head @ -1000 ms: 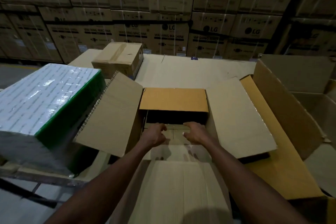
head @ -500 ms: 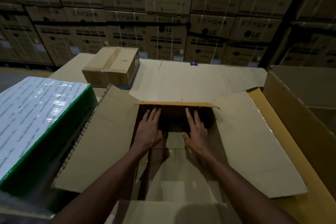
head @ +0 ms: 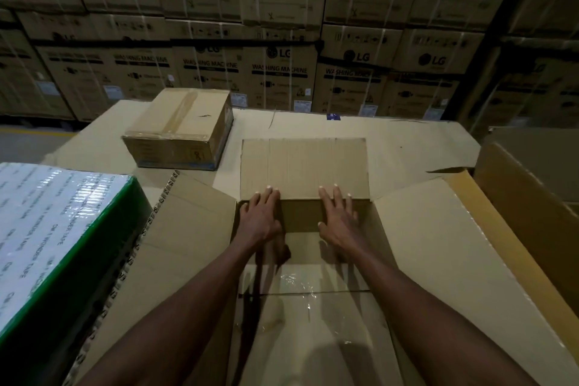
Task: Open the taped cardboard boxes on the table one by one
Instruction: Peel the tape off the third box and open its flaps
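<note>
At the centre of the frame, I have both hands flat and spread, gripping nothing: my left hand [head: 261, 218] and right hand [head: 336, 218] press the far flap [head: 303, 166] of the large open cardboard box [head: 438, 247] outward at its fold. The side flaps lie splayed left and right, and loose clear tape shows on the box floor. I judge this box is all but opened. The next move calls for lifting my hands clear and reaching to the upper left, where a smaller taped box [head: 185, 125] sits sealed on the cardboard-covered desk [head: 407, 141], and breaking its tape seam. A green-edged shrink-wrapped pack [head: 53, 229] fills the left.
</note>
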